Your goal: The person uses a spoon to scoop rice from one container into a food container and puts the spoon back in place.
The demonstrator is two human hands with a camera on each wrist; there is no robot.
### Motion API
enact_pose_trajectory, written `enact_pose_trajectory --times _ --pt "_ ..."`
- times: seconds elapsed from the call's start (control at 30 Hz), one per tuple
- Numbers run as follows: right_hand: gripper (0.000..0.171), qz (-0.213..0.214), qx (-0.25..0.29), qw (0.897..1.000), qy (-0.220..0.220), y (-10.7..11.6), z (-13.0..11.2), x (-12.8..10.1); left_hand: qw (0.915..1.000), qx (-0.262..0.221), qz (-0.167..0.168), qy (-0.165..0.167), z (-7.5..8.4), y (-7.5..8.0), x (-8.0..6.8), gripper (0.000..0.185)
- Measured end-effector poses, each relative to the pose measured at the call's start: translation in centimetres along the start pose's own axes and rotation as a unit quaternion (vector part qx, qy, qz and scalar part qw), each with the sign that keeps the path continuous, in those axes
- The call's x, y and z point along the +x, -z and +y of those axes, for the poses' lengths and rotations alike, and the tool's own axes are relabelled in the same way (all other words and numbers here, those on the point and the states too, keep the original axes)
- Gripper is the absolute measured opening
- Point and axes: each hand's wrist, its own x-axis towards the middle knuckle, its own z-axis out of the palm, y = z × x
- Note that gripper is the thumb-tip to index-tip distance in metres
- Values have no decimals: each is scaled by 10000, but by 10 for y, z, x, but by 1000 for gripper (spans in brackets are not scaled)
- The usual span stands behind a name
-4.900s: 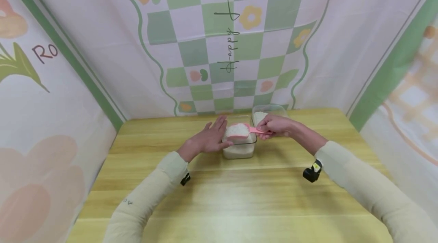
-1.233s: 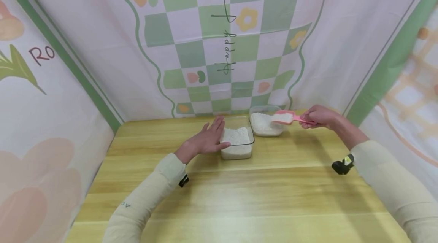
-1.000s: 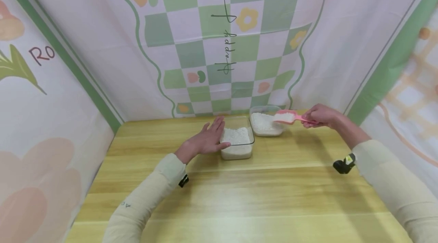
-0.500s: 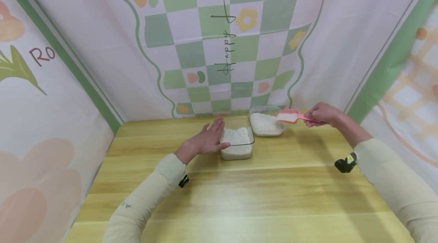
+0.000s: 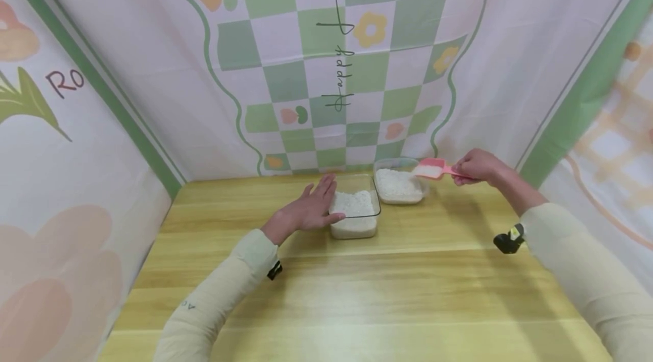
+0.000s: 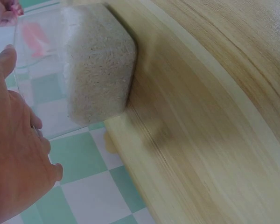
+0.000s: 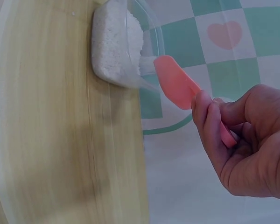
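In the head view my right hand point(image 5: 473, 167) grips the handle of a pink scoop point(image 5: 433, 169) above the right rim of a clear plastic container point(image 5: 401, 201) of white rice. The scoop point(image 7: 172, 81) is tilted, and white grains blur beneath its lip in the right wrist view. To the left, nearer me, stands a deeper clear container point(image 5: 363, 216) partly filled with rice. My left hand point(image 5: 308, 208) rests against its left side with straight fingers, the thumb at the front rim. In the left wrist view this container point(image 6: 46, 126) shows rice through its wall.
Both containers stand close together near the back of a wooden table point(image 5: 326, 294). Right behind them hangs a checkered cloth point(image 5: 331, 56). Cloth panels also border the table at left and right.
The heaped scoop has travelled from over the left container to the right one. During the last second it has risen slightly and tipped, and it holds less rice. My left hand stays put.
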Motion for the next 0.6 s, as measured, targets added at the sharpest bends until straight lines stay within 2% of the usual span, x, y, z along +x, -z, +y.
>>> enact_pose_trajectory --times 0.27,0.37,0.47,0.6 --pt "36 271 -352 9990 56 -6 -9 3 10000 -14 39 -5 -1 -1 0 92" --pt "29 445 -753 9960 176 -7 -11 5 10000 -14 45 -2 -1 -1 1 92" --pt "28 743 -1324 9878 343 -10 -14 6 10000 7 67 -10 -1 -1 1 92" --pt "27 1146 -2081 9702 479 -19 -19 8 10000 35 55 -2 0 -1 1 92"
